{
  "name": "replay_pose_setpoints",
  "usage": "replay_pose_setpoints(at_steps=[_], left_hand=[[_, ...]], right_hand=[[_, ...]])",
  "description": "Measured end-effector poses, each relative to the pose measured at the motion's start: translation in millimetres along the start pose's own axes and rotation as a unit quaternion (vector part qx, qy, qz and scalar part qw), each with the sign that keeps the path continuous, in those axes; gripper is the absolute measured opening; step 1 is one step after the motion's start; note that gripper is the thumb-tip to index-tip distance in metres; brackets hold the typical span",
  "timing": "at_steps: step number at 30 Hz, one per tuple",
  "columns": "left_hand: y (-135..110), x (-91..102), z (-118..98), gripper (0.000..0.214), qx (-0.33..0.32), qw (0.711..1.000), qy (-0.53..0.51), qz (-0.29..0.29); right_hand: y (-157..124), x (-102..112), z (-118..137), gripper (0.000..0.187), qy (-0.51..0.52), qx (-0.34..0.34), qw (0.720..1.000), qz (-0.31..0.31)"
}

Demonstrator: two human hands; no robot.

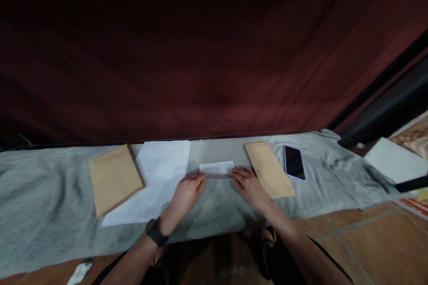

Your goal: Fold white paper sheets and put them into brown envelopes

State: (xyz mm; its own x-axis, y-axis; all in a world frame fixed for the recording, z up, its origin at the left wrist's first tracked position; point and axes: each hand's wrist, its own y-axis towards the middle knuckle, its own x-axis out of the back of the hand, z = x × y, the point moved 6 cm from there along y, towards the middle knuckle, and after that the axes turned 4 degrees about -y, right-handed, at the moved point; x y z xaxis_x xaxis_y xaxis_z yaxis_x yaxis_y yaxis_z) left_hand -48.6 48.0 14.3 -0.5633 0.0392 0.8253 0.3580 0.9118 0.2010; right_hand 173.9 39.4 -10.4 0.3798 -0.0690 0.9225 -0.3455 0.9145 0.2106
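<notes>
A small folded sheet of white paper (217, 169) lies on the grey cloth in front of me, its near edge slightly raised. At the paper's left end, my left hand (190, 189) has its fingers closed on the edge. My right hand (248, 185) pinches the opposite end, thumb beneath and fingers on top. To the left, large white sheets (163, 173) lie flat, partly under a folded brown paper stack (115, 178). Just beyond my right hand is a long brown envelope (270, 169).
A phone (294, 162) with a dark screen rests right of the envelope. The grey cloth (43, 200) covers a narrow surface against a dark red curtain (200, 75). Dark bars (384, 98) rise at the right. A white scrap (80, 272) lies on the tiled floor (377, 240).
</notes>
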Motion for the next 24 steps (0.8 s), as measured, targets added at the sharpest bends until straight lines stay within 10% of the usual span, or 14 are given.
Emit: replay_pose_setpoints(at_steps=[6,10,17,24], left_hand=[[10.0,17.9,12.3,0.024,0.139,0.915,-0.356,-0.132],[10.2,-8.5,16.5,0.024,0.193,0.868,-0.453,-0.065],[17.5,-30.0,33.7,0.028,0.187,0.955,-0.210,-0.096],[23.5,-35.6,31.7,0.042,0.154,0.982,-0.039,-0.098]], right_hand=[[16.0,15.9,-19.5,0.035,0.290,-0.108,0.945,-0.103],[20.8,8.1,-25.8,0.038,0.326,-0.164,0.921,-0.138],[19.6,-5.9,-16.1,0.040,0.088,-0.184,0.968,-0.148],[14.1,-26.8,41.5,0.050,-0.049,0.008,0.997,-0.061]])
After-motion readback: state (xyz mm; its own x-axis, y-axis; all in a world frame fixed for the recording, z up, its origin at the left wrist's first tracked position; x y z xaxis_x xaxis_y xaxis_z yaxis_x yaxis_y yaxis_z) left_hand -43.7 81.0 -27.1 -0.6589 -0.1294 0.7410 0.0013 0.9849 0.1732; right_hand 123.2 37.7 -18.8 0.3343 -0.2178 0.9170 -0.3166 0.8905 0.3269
